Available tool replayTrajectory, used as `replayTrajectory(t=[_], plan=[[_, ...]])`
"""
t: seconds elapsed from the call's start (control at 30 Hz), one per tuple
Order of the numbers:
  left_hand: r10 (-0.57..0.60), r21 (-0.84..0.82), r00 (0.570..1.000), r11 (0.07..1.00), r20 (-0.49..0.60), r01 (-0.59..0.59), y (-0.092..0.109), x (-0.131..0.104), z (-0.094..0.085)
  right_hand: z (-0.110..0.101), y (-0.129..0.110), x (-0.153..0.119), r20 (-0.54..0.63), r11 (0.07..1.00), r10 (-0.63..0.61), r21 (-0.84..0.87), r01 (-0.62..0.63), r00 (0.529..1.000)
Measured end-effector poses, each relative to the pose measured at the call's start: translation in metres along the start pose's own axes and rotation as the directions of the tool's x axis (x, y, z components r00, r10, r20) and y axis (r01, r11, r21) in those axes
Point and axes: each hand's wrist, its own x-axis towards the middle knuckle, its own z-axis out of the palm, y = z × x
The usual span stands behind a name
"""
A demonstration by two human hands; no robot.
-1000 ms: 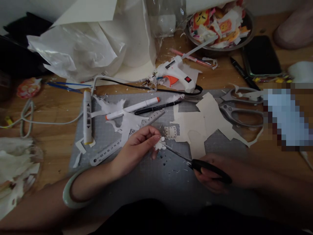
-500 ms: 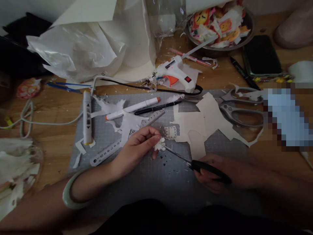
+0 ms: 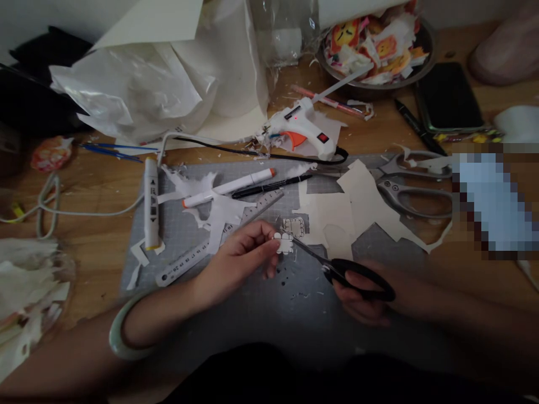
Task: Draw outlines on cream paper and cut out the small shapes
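Note:
Between the thumb and fingers of my left hand [image 3: 244, 252] is a small white paper cutout [image 3: 285, 244] with a scalloped, black-lined edge. My right hand [image 3: 366, 294] grips black-handled scissors [image 3: 357, 279], fingers through the loops. Their tip reaches the right edge of the cutout; I cannot tell whether the blades touch it. Just behind lies a second paper piece [image 3: 295, 226] with a drawn scalloped outline, flat on the grey cutting mat [image 3: 252, 325]. Cream paper offcuts [image 3: 334, 213] spread to the right of it.
A steel ruler [image 3: 181, 266], a white marker [image 3: 151, 205], an orange-tipped marker [image 3: 231, 187] and a black pen [image 3: 269, 187] lie on the mat. Behind are a white glue gun [image 3: 309, 129] and a bowl of scraps [image 3: 379, 84]. Large grey scissors [image 3: 396, 188] rest at right.
The paper cutout has turned and shifted slightly right in my left hand, its lined edge now facing the scissors. The scissor tip has drawn back right and the handles have opened wider.

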Motion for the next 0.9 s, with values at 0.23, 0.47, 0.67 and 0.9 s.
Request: replayTrajectory(t=[0.23, 0.47, 0.67, 0.9], plan=[[-0.026, 0.039, 0.999, 0.999, 0.029, 0.025, 0.0028, -0.0015, 0.0011, 0.001, -0.0018, -0.0012, -0.026, 0.999, 0.026, -0.024, -0.026, 0.999], [-0.025, 0.029, 0.999, 0.999, 0.031, 0.024, 0.0011, -0.0016, 0.0004, 0.0017, -0.0016, -0.0013, -0.002, 1.0, 0.005, -0.016, -0.005, 1.0], [-0.026, 0.002, 0.999, 1.0, 0.026, 0.026, 0.0011, -0.0007, 0.0009, 0.0034, -0.0038, -0.0015, -0.022, 0.999, 0.036, -0.028, -0.037, 0.999], [-0.031, -0.022, 0.999, 0.999, 0.01, 0.032, 0.0021, -0.0009, 0.002, 0.0064, -0.0068, -0.0014, -0.053, 0.998, 0.049, -0.022, -0.051, 0.997]])
